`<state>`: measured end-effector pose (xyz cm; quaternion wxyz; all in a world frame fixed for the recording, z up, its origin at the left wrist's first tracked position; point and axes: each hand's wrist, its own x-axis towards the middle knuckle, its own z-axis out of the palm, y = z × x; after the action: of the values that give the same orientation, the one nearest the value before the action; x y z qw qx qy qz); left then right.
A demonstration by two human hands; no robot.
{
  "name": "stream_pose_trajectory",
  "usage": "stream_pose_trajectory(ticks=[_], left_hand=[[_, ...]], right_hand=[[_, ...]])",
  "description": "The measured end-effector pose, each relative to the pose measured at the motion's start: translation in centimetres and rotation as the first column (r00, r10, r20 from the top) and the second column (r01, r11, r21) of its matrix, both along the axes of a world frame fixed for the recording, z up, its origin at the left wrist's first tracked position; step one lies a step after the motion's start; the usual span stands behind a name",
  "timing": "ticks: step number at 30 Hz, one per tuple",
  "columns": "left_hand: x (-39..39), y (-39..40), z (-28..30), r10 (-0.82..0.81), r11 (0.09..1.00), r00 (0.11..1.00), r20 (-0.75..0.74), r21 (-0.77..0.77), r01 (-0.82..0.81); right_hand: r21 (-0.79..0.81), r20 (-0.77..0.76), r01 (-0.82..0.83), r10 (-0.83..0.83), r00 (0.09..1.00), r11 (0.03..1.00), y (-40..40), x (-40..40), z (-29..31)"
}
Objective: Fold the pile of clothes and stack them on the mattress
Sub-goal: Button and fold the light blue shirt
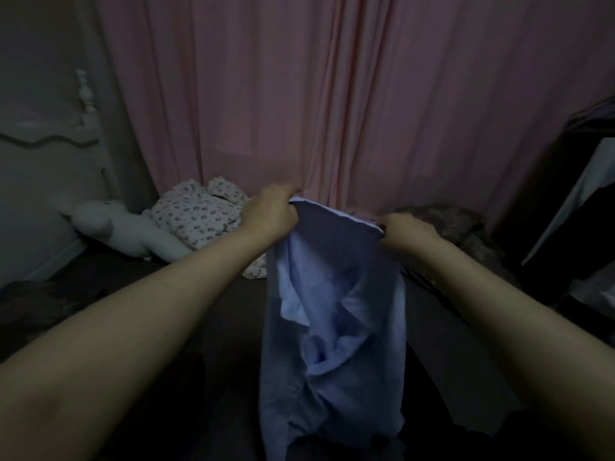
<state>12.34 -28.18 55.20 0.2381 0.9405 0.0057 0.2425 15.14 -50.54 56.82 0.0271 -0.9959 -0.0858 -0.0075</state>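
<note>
Far left there's a white headboard (40, 134) with a turned post, then a white plush toy (123, 232) lying on the dark mattress (216, 327), soft and lumpy looking. Just beside it sits a floral print garment (196, 216), small flowers on a pale ground, bunched up puffy rather than flat. Can't tell if that counts as folded, but it doesn't look like a neat stack to me.

The left hand (268, 212) has its fingers curled round one top corner of a light blue garment (332, 327), and the right hand (407, 232) pinches the other corner. The top edge is stretched fairly straight between them, the rest hangs down over the mattress in loose creases, thin and limp, probably a light woven cotton. No fold in it yet, so I'd say this piece is only at the shake-out stage.

Behind everything is a pink pleated curtain (332, 94). To the right is a dark mottled heap (449, 224), maybe more clothes waiting, too dim to tell. So plenty left to do.
</note>
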Motion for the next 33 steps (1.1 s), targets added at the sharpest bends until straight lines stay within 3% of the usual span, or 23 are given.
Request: stream_pose_trajectory(ticks=[3, 5, 7, 9, 11, 15, 17, 18, 20, 21, 23, 25, 27, 29, 33], left_hand=[[-0.6, 0.9, -0.1, 0.081, 0.966, 0.996, -0.048, 0.250, -0.066], [-0.8, 1.4, -0.4, 0.133, 0.925, 0.987, -0.095, 0.370, -0.089], [-0.9, 2.0, -0.4, 0.155, 0.918, 0.978, -0.138, 0.386, -0.091], [-0.9, 2.6, -0.1, 0.155, 0.931, 0.976, -0.156, 0.353, -0.092], [-0.8, 3.3, 0.2, 0.120, 0.963, 0.977, -0.177, 0.261, -0.071], [-1.1, 4.8, 0.8, 0.005, 0.993, 0.982, -0.191, -0.111, -0.027], [-1.7, 4.6, 1.4, 0.016, 0.964, 0.981, -0.192, -0.256, -0.066], [-1.7, 4.4, 1.9, 0.028, 0.952, 0.977, -0.211, -0.292, -0.091], [-1.5, 3.9, 2.8, 0.051, 0.932, 0.963, -0.265, -0.333, -0.142], [-1.3, 3.7, 3.3, 0.062, 0.926, 0.955, -0.291, -0.340, -0.164], [-1.2, 3.8, 4.0, 0.062, 0.929, 0.951, -0.302, -0.331, -0.166], [-1.4, 4.2, 4.6, 0.041, 0.922, 0.950, -0.311, -0.355, -0.156], [-1.5, 4.8, 5.0, -0.014, 0.926, 0.953, -0.302, -0.364, -0.102], [-1.5, 5.4, 5.0, -0.112, 0.939, 0.950, -0.290, -0.345, 0.005], [-2.6, 6.8, 5.1, -0.285, 0.906, 0.904, -0.318, -0.397, 0.146]], right_hand=[[-0.104, -0.010, 0.050, -0.051, 0.999, 0.993, -0.9, -0.1, -1.0], [-0.031, -0.050, 0.031, -0.033, 0.998, 0.999, -1.0, -0.1, -0.9], [0.108, -0.151, 0.037, -0.021, 0.988, 0.993, -1.4, -0.3, -0.9], [0.161, -0.178, 0.074, -0.045, 0.983, 0.984, -2.1, -0.6, -1.4], [0.193, -0.107, 0.110, -0.091, 0.990, 0.975, -2.6, -0.4, -2.1], [0.352, -0.101, 0.008, 0.029, 0.994, 0.936, -1.3, -1.4, -1.3], [0.553, -0.056, -0.006, 0.044, 0.997, 0.833, -0.1, -1.7, 0.0], [0.709, -0.057, 0.017, 0.033, 0.998, 0.705, 0.4, -1.5, 0.8], [0.944, -0.180, 0.140, 0.111, 0.977, 0.299, 1.3, -2.1, 2.1], [0.959, -0.221, 0.176, 0.199, 0.955, 0.221, 1.6, -2.4, 2.7], [0.942, -0.265, 0.143, 0.410, 0.873, 0.303, 1.6, -2.9, 3.8], [0.817, -0.308, -0.048, 0.506, 0.806, 0.574, 0.6, -2.8, 4.4], [0.427, -0.288, -0.307, 0.449, 0.845, 0.851, -0.5, -2.2, 4.5], [0.128, -0.236, -0.366, 0.387, 0.891, 0.922, -0.3, -2.0, 4.4], [0.183, -0.153, -0.289, 0.318, 0.936, 0.940, -0.4, -1.3, 4.0]])
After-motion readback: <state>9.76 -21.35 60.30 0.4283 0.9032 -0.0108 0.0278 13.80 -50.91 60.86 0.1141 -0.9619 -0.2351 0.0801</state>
